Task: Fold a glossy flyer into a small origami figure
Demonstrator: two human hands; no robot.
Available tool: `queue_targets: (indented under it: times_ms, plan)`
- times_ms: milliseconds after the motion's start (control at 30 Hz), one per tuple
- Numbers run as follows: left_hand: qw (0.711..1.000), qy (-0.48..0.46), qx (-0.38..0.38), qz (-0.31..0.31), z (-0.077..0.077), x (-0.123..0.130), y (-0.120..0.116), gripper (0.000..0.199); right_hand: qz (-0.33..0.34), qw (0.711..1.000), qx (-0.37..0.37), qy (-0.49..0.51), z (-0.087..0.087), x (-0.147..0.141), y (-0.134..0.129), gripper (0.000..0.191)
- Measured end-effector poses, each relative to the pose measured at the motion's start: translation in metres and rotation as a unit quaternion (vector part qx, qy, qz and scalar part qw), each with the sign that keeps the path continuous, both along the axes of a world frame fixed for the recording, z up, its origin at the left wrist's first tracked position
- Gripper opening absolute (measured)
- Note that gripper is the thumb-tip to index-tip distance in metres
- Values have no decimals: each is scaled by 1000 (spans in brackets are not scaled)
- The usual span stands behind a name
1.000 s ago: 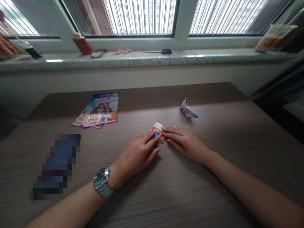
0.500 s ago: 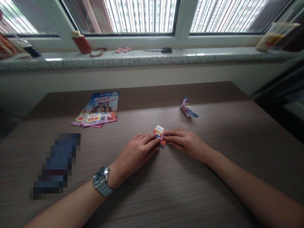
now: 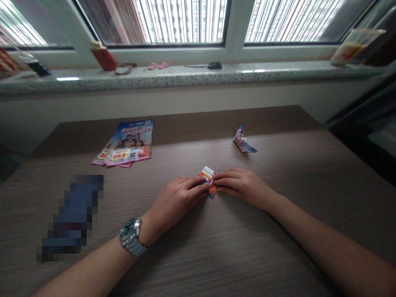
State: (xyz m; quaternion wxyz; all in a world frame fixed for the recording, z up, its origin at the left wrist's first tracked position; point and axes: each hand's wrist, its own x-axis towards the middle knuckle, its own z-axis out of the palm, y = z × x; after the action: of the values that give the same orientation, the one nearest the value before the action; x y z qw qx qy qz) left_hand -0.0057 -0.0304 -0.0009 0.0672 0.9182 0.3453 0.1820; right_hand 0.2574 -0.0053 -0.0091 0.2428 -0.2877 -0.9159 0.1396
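A small piece of folded printed paper point(image 3: 208, 171), white, orange and red, lies on the wooden table between my hands. My left hand point(image 3: 181, 198), with a metal watch point(image 3: 133, 236) on its wrist, closes its fingers on the paper's left edge. From the other side, my right hand point(image 3: 243, 183) grips the right edge, fingers pressed together. The fingertips cover part of the paper. Beyond my right hand stands a folded paper piece point(image 3: 243, 141) with the same kind of bright print, one point sticking up.
Several printed flyers point(image 3: 131, 142) lie stacked at the back left of the table point(image 3: 192, 255). A pixelated dark blue object point(image 3: 72, 214) is at the left. On the stone windowsill point(image 3: 173, 78) are scissors point(image 3: 213, 65), a red case point(image 3: 105, 57) and a plastic cup point(image 3: 355, 47).
The paper between my hands sits slightly lower in view, and a little more of its printed face shows. Both hands keep their hold. The whole view has shifted slightly.
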Motion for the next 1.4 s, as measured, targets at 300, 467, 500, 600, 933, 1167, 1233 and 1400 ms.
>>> queue_targets:
  times_ms: [300, 467, 500, 600, 933, 1167, 1233, 1400]
  plan:
    - [1000, -5, -8, -2, 3, 0, 0, 26, 9, 1000, 4, -2, -1, 0, -1, 22]
    - [1000, 1, 14, 1, 2, -1, 0, 25, 10, 1000, 4, 1, 0, -1, -1, 23]
    - [1000, 2, 18, 1, 2, -1, 0, 25, 10, 1000, 3, 0, 0, -1, -1, 23]
    - [1000, -1, 18, 2, 2, -1, 0, 24, 11, 1000, -3, -2, 0, 0, 0, 23]
    - [1000, -17, -1, 3, 1, 1, 0, 22, 5, 1000, 11, -12, -5, -1, -2, 22]
    - [1000, -27, -2, -5, -3, 2, 1, 23, -4, 1000, 12, 4, -1, -3, -4, 18]
    - [1000, -27, -13, -5, -3, 1, 1, 22, -2, 1000, 7, 15, 0, -4, -4, 17]
    - [999, -42, -28, 9, -4, -1, 1, 20, 3, 999, -25, 37, -2, -5, -3, 14]
